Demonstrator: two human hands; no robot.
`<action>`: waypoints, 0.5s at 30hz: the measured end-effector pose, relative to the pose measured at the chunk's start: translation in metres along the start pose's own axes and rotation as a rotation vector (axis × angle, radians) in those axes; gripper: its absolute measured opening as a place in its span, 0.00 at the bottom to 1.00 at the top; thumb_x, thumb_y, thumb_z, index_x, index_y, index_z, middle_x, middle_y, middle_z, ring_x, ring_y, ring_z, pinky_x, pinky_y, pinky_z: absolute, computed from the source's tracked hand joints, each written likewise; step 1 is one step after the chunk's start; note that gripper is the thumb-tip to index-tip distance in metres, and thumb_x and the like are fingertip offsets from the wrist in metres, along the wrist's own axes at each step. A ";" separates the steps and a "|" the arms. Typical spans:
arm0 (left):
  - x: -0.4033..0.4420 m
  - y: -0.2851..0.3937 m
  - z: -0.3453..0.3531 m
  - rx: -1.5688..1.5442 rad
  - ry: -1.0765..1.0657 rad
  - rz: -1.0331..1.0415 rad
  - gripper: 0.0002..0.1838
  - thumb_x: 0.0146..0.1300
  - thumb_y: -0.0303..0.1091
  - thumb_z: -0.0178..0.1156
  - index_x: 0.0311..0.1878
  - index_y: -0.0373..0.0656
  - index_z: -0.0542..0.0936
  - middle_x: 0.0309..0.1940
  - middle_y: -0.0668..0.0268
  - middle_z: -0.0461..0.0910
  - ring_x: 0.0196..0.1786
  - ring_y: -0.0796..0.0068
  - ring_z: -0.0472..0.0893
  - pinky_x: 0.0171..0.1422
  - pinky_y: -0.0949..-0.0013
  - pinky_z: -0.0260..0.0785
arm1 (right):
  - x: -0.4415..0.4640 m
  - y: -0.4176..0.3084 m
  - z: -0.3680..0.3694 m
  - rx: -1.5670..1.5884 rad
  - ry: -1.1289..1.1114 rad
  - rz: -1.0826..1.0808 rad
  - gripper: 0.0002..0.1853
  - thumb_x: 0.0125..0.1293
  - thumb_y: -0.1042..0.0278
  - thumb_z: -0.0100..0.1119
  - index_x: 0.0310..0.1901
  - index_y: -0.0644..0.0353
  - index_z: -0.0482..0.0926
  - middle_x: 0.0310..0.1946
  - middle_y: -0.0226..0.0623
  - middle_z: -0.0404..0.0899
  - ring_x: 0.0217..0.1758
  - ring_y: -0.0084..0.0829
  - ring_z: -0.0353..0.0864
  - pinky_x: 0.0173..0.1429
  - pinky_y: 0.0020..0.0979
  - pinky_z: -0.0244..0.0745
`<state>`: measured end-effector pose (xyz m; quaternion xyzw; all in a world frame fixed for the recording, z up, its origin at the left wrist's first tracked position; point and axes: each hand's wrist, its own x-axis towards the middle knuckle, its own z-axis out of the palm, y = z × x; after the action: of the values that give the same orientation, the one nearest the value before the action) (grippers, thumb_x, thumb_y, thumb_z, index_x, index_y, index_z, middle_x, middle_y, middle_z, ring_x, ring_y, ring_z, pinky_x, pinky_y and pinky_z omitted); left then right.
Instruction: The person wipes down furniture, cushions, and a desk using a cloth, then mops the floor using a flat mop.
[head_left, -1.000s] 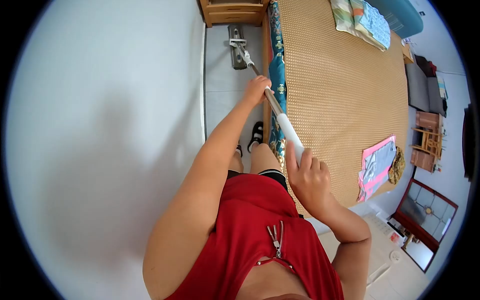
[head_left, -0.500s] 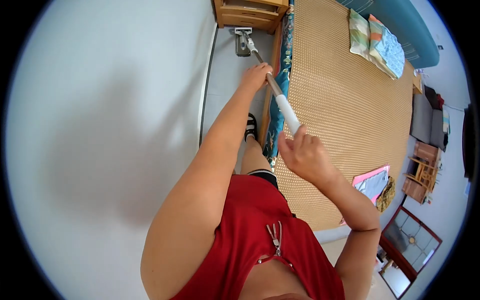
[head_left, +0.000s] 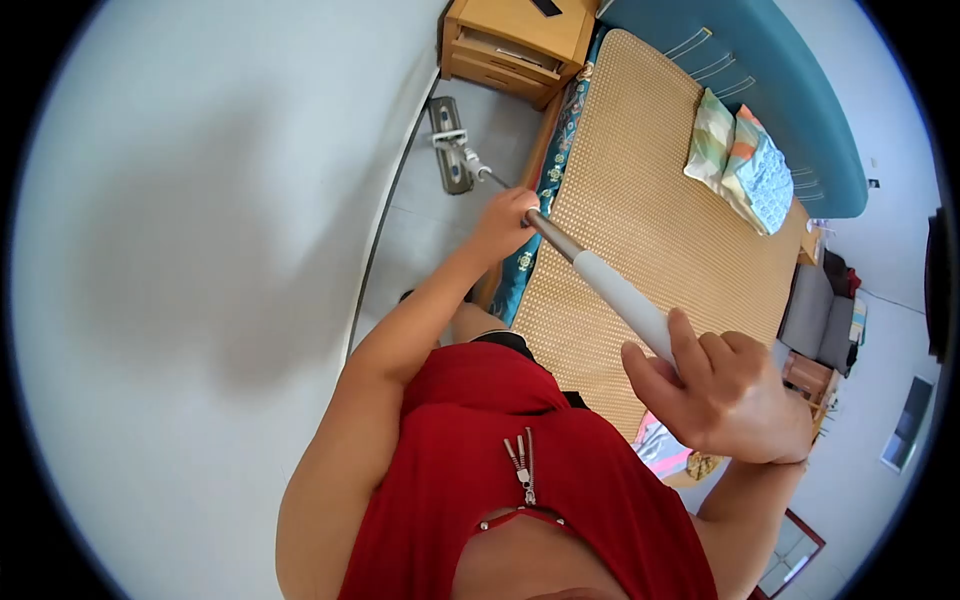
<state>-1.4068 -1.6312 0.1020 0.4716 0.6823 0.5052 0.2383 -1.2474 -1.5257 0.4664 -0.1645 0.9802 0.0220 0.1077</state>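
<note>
A flat mop (head_left: 618, 302) slants across the view, with a white grip and a metal pole. My left hand (head_left: 503, 226) is wrapped round the pole partway down. Around the upper end of the white grip, my right hand (head_left: 718, 388) is curled, its thumb and index finger along the sides. The grip's very end is hidden by that hand. At the far end, the flat rectangular mop head (head_left: 456, 178) lies on the grey floor (head_left: 420, 228), close to the wall's base and in front of the nightstand.
A wooden nightstand (head_left: 520, 38) with an open upper compartment stands ahead. On the right is a bed with a woven mat (head_left: 640, 150), a teal headboard (head_left: 800, 70) and pillows (head_left: 760, 175). The white wall (head_left: 200, 200) borders the floor strip on the left.
The mop head has come back from the nightstand and left towards the wall. Both hands have drawn nearer to me with the handle, the right one also further right. The view has shifted.
</note>
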 end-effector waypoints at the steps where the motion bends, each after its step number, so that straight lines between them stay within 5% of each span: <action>1: 0.001 0.004 0.000 0.011 0.015 -0.003 0.11 0.49 0.27 0.65 0.32 0.39 0.72 0.30 0.56 0.74 0.38 0.48 0.75 0.40 0.52 0.66 | -0.001 0.009 -0.007 0.017 0.004 -0.010 0.09 0.65 0.71 0.59 0.46 0.55 0.82 0.31 0.58 0.82 0.19 0.24 0.77 0.20 0.23 0.70; 10: -0.079 0.026 -0.004 0.039 0.024 -0.006 0.13 0.47 0.30 0.68 0.33 0.42 0.74 0.33 0.58 0.76 0.41 0.50 0.76 0.43 0.53 0.68 | -0.010 -0.048 -0.019 0.010 0.117 0.125 0.06 0.55 0.65 0.67 0.35 0.42 0.87 0.30 0.45 0.84 0.19 0.20 0.78 0.17 0.22 0.66; 15: -0.155 0.029 -0.003 0.020 0.068 -0.016 0.13 0.49 0.33 0.68 0.35 0.44 0.75 0.34 0.59 0.77 0.42 0.51 0.77 0.46 0.54 0.69 | -0.013 -0.092 -0.022 -0.005 0.048 0.042 0.03 0.60 0.58 0.68 0.36 0.39 0.86 0.32 0.40 0.84 0.18 0.20 0.76 0.21 0.23 0.67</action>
<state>-1.3289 -1.7686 0.1058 0.4511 0.6987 0.5122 0.2143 -1.2100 -1.6107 0.4896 -0.1446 0.9857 0.0229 0.0834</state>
